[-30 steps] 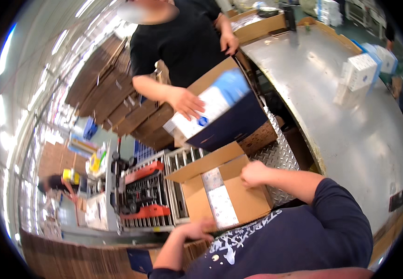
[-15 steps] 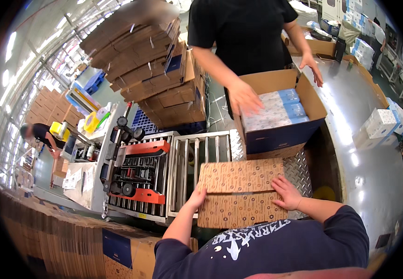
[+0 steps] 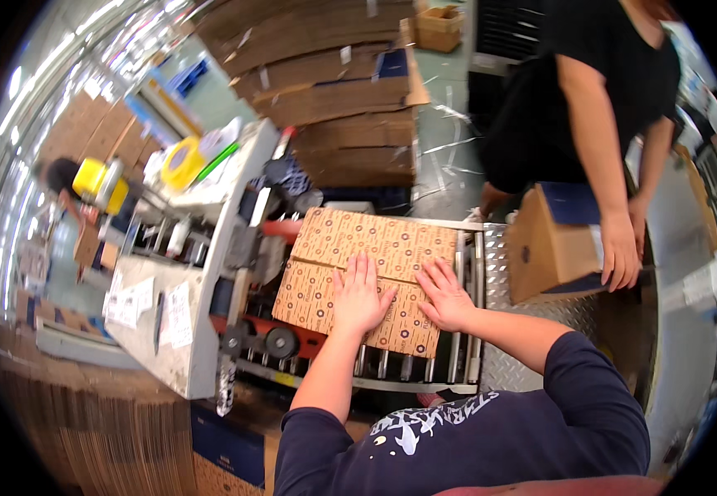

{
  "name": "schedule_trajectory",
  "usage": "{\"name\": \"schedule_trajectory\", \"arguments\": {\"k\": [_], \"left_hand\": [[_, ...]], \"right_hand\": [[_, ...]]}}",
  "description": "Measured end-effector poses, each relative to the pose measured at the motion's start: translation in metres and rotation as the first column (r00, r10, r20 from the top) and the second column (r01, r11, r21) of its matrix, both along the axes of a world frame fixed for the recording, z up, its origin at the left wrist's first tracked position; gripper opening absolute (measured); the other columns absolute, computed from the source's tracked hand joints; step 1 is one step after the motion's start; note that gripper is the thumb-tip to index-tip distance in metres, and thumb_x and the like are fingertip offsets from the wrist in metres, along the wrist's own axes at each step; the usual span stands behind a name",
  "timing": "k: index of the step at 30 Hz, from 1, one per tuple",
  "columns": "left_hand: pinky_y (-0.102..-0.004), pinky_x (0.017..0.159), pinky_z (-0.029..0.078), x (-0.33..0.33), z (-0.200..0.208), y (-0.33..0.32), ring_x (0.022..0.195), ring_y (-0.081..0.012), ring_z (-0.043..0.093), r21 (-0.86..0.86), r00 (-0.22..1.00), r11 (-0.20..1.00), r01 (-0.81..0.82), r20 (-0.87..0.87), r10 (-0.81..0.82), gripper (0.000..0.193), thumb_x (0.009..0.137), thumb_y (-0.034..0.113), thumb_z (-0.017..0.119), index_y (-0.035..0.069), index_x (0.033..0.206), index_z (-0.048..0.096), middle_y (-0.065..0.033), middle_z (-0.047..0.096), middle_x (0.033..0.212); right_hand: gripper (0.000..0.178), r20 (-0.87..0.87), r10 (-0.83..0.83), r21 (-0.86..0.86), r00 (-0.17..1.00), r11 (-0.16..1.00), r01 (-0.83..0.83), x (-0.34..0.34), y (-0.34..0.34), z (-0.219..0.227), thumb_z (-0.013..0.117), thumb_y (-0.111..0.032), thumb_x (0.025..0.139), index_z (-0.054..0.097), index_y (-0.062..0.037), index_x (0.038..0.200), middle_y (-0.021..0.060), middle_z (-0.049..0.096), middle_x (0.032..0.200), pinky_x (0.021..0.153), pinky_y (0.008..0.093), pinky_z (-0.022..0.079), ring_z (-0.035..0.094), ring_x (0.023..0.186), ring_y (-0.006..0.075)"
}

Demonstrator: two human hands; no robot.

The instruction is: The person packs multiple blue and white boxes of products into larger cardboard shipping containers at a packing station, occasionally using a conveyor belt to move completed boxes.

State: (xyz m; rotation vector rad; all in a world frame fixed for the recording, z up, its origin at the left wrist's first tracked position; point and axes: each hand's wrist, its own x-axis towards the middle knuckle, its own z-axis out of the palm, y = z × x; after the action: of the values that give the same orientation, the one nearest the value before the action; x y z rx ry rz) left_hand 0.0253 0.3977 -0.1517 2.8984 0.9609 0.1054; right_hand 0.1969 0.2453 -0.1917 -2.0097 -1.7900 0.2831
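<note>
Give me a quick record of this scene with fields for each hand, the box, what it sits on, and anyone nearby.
left hand: flat, palm down on the closed flaps of the cardboard box
right hand: flat on the same flaps, beside the left
box: closed, patterned top, seam running across
support: roller conveyor at the box-taping machine
nearby: a co-worker's hand on a second box to the right
background: stacks of flat cardboard

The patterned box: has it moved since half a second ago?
Yes. The box slid left along the rollers, toward the sealing machine.
</note>
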Motion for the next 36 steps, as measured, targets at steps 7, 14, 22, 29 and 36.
{"name": "schedule_trajectory", "arguments": {"k": [7, 14, 22, 29, 36], "left_hand": [[-0.0490, 0.114, 0.013, -0.061, 0.010, 0.068, 0.142, -0.0228, 0.017, -0.099, 0.993, 0.989, -0.114, -0.003, 0.114, 0.081, 0.087, 0.057, 0.046, 0.004, 0.145, 0.027, -0.0103, 0.023, 0.153], [-0.0494, 0.114, 0.010, -0.089, 0.006, 0.069, 0.143, -0.0266, 0.014, -0.101, 0.935, 0.933, -0.346, 0.043, 0.351, 0.077, 0.089, 0.053, 0.041, 0.001, 0.144, 0.026, -0.0155, 0.020, 0.153], [-0.0581, 0.102, 0.027, -0.250, -0.031, -0.137, 0.131, -0.0362, 0.032, -0.259, 0.896, 0.863, -0.433, -0.017, 0.444, 0.076, 0.072, 0.036, 0.072, 0.003, 0.133, 0.040, -0.0189, 0.035, 0.141], [-0.0600, 0.111, 0.013, -0.371, -0.105, -0.293, 0.139, -0.0285, 0.024, -0.175, 0.773, 0.814, -0.553, -0.472, 0.424, 0.081, 0.067, 0.042, 0.077, 0.012, 0.134, 0.044, -0.0085, 0.037, 0.143], [-0.0517, 0.112, 0.020, -0.341, -0.034, -0.315, 0.134, -0.0298, 0.030, -0.028, 0.623, 0.647, -0.762, -0.304, 0.721, 0.063, 0.071, 0.022, 0.073, 0.013, 0.127, 0.047, -0.0074, 0.034, 0.143]], "right_hand": [[0.061, 0.074, 0.104, -0.013, 0.992, 0.995, -0.103, -0.057, 0.072, 0.001, 0.053, -0.032, 0.087, 0.036, -0.0028, 0.138, 0.0203, 0.025, 0.146, 0.112, 0.0505, 0.017, 0.014, 0.136, 0.0463], [0.060, 0.172, 0.160, 0.081, 0.972, 0.981, -0.176, -0.092, 0.156, -0.010, 0.049, -0.035, 0.090, 0.034, -0.0046, 0.140, 0.0211, 0.027, 0.147, 0.112, 0.0505, 0.018, 0.017, 0.137, 0.0446], [0.073, -0.118, 0.350, 0.041, 0.929, 0.937, -0.348, -0.148, 0.099, -0.006, 0.059, -0.023, 0.085, 0.023, 0.0016, 0.143, 0.0269, 0.019, 0.149, 0.114, 0.0449, 0.018, 0.013, 0.139, 0.0429], [0.044, -0.812, 0.236, -0.579, 0.534, -0.217, -0.786, -0.091, -0.185, -0.175, 0.064, -0.035, 0.082, 0.063, -0.0030, 0.112, 0.0209, 0.063, 0.111, 0.087, 0.0384, 0.046, 0.060, 0.104, 0.0294], [0.038, -0.165, 0.270, -0.750, 0.949, 0.590, -0.298, -0.013, -0.207, -0.129, 0.056, -0.033, 0.083, 0.064, -0.0091, 0.111, 0.0183, 0.064, 0.110, 0.087, 0.0430, 0.048, 0.061, 0.102, 0.0351]]}}
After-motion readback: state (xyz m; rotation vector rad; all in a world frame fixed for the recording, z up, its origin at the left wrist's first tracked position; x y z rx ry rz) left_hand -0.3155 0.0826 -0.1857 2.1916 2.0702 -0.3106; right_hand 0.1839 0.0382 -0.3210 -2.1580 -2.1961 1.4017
